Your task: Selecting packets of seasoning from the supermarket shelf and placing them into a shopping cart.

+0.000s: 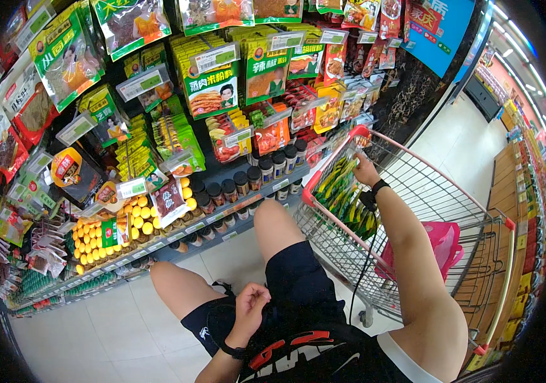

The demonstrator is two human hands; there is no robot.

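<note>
My right hand (367,171) reaches over the shopping cart (426,167), its fingers closed at the upper end of a bunch of green and yellow packets (348,203). The packets lie in a row inside the cart's front end, and their full shape is partly hidden by the wire. My left hand (250,306) is held in front of my lap with curled fingers, and nothing shows in it. A pink bag (435,250) sits in the cart, nearer to me.
Hanging seasoning packets (212,83) fill the shelf rack ahead. Below them stand dark-capped jars (241,183) and yellow-capped bottles (97,246) on the shelf. A dark marbled pillar (416,102) rises behind the cart. Wooden display stands (499,210) line the right side.
</note>
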